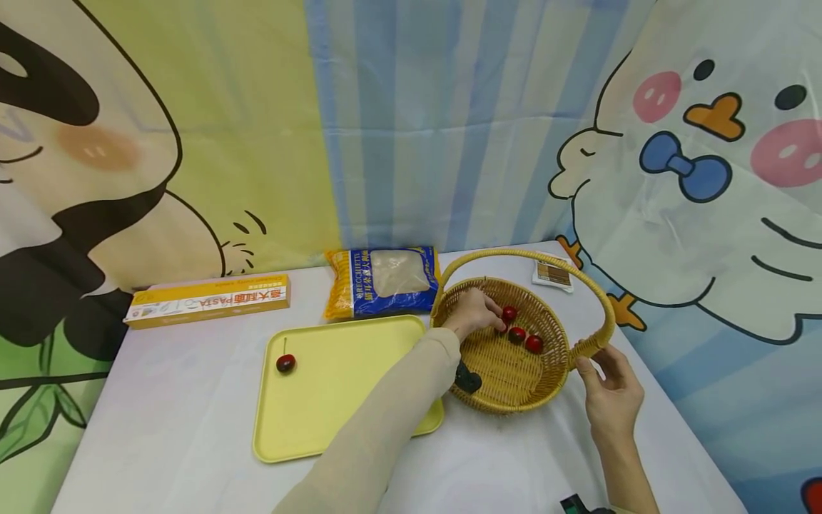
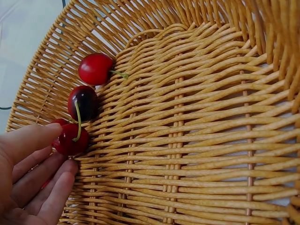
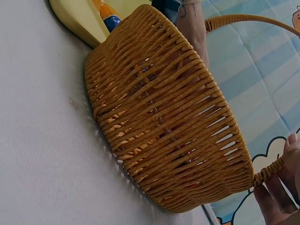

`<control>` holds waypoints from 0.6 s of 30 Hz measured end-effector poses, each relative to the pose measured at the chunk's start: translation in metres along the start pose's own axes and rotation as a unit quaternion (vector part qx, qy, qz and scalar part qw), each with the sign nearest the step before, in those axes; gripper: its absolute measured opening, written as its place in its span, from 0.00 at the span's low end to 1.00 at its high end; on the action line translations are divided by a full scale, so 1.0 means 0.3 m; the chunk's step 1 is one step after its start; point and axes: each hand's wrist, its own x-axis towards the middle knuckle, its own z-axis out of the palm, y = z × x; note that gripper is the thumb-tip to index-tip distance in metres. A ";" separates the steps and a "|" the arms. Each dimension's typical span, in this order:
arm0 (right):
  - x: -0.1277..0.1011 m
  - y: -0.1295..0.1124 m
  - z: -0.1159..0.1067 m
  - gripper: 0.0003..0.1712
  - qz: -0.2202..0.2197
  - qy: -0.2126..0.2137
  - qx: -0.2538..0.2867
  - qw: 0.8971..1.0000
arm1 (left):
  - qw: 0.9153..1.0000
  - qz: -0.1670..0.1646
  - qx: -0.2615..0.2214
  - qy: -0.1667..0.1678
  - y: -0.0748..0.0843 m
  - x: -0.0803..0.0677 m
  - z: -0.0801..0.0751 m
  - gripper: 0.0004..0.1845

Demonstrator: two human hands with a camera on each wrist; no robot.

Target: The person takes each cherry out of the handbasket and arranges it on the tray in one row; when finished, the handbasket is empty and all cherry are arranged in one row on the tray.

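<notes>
My left hand [image 1: 474, 313] reaches into a round wicker basket [image 1: 557, 368] and pinches a dark red cherry [image 2: 70, 139] between thumb and fingers. The cherry's green stem shows in the left wrist view. Beside it on the woven bottom lie more cherries, one very dark [image 2: 83, 103] and one brighter red [image 2: 95, 69]; another is partly hidden behind my thumb. With thumb and fingers, my right hand [image 1: 613, 389] grips the base of the handle [image 3: 269, 172] at the basket's right side. A single cherry [image 1: 285, 363] with its stem upward lies on the yellow tray [image 1: 340, 389].
Behind the tray lies a blue and orange pasta bag [image 1: 392, 282]. A long pasta box [image 1: 208, 300] is at the back left. A small brown and white packet [image 1: 552, 275] lies behind the basket. Printed curtains stand behind the white table [image 1: 193, 414].
</notes>
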 end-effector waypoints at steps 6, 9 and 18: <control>-0.001 0.001 -0.001 0.25 -0.004 -0.005 -0.012 1.000 | 1.000 0.002 0.010 -0.002 -0.010 0.015 0.005 0.10; 0.002 0.002 -0.002 0.25 -0.008 -0.008 -0.001 1.000 | 1.000 0.002 0.014 0.000 -0.013 0.022 0.009 0.10; 0.003 0.005 -0.005 0.25 -0.009 -0.019 0.021 1.000 | 1.000 0.004 0.026 0.001 -0.006 0.018 0.016 0.09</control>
